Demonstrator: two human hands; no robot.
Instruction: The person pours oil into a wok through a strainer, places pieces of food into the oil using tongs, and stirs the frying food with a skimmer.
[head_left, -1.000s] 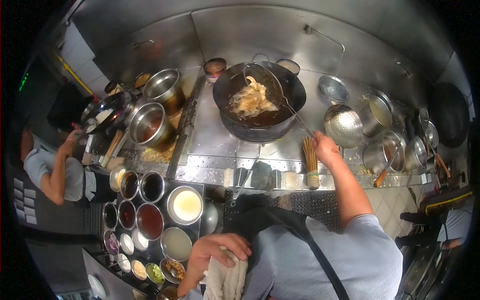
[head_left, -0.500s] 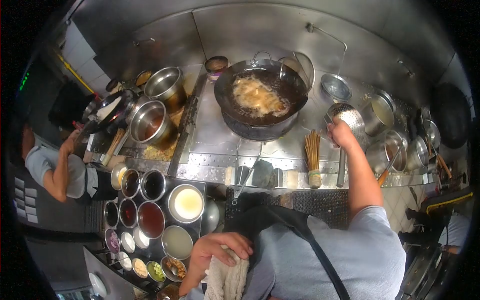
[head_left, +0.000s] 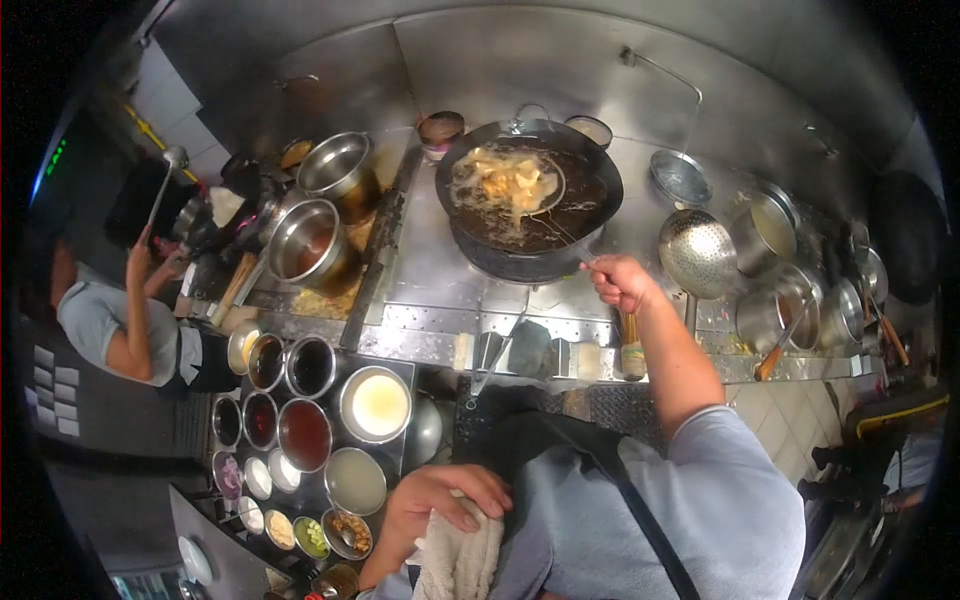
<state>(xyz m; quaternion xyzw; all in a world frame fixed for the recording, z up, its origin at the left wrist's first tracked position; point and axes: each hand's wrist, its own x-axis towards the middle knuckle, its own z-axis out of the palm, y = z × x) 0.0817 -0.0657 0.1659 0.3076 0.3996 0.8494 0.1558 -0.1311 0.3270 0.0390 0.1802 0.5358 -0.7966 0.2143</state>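
Note:
My right hand (head_left: 620, 283) is closed round the handle of a wire skimmer (head_left: 562, 230), in front of the wok's right side. The skimmer's round head is in the dark oil of the large wok (head_left: 607, 215). Pale golden fried pieces (head_left: 515, 182) lie on and around it amid bubbling foam. Near my body, my left hand (head_left: 440, 500) is wrapped over a folded beige cloth (head_left: 460, 555). A perforated ladle (head_left: 698, 255) rests on the stove just right of my right hand.
Metal pots (head_left: 765, 235) and ladles stand at the right. Bowls of sauces (head_left: 304, 435) and chopped ingredients fill the left counter. A bamboo brush (head_left: 632, 355) lies by the stove's front edge. At far left another person (head_left: 120, 325) holds up a ladle (head_left: 163, 190).
My right hand has moved left, away from the perforated ladle. The skimmer has gone from the wok's right rim into the oil under the pieces. My left hand stays on the cloth.

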